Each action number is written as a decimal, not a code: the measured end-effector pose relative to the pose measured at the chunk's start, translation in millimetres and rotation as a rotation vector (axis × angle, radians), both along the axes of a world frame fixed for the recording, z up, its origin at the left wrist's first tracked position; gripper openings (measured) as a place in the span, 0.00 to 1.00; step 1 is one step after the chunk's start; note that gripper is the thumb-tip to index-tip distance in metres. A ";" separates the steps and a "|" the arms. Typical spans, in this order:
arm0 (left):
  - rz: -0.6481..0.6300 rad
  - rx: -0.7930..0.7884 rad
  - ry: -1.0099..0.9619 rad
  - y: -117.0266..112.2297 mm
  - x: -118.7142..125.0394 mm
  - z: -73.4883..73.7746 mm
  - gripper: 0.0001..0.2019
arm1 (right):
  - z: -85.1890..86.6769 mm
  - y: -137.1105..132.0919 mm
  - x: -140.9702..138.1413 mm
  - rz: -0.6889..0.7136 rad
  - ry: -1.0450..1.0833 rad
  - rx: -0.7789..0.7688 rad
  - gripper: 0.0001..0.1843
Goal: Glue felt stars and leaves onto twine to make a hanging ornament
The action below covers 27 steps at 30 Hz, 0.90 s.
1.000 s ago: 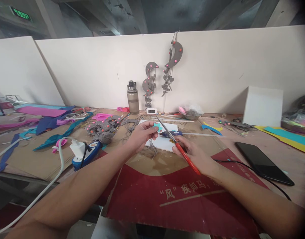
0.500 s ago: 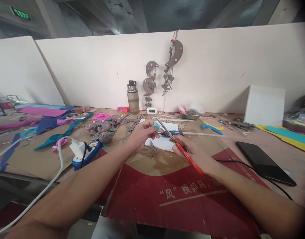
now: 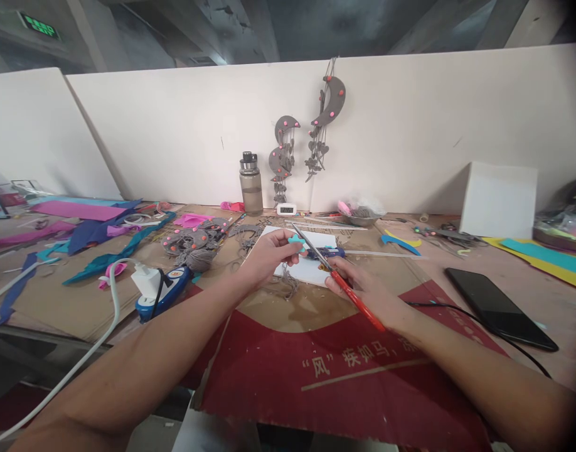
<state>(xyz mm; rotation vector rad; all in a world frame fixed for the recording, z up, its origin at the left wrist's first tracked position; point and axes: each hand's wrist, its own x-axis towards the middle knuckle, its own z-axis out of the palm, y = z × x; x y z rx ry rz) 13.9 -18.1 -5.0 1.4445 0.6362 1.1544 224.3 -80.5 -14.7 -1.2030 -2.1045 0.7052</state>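
Between the fingertips of my left hand [image 3: 275, 252] is a small turquoise star [image 3: 297, 243], probably felt. My right hand [image 3: 358, 285] grips red-handled scissors [image 3: 347, 290], their blades pointing up and left beside the star. Whether the blades touch the star I cannot tell. Beneath both hands lies a white sheet [image 3: 316, 242] on the cardboard. A dark blue tool [image 3: 332, 252], partly hidden by the scissors and hand, rests on the sheet. Grey yarn [image 3: 288, 285] trails over the sheet's near edge.
A power strip [image 3: 163, 295] and grey moon shapes [image 3: 194, 242] lie left. At the back stand a water bottle [image 3: 251, 185] and small clock [image 3: 287, 209]. A phone [image 3: 499, 307] with its black cable lies right. Moon hangings [image 3: 332, 103] hang on the white board.
My left fingers have turned the star slightly, so more of it shows. The scissors have shifted only a little beside it.
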 end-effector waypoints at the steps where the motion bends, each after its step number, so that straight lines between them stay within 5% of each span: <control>1: 0.011 0.000 -0.001 0.2 0.1 -0.2 0.10 | 0.1 -0.2 -0.1 -0.002 -0.003 0.001 0.17; 27: 0.000 -0.101 -0.146 -0.4 -2.4 4.3 0.16 | -1.5 0.8 0.2 -0.010 -0.002 0.031 0.18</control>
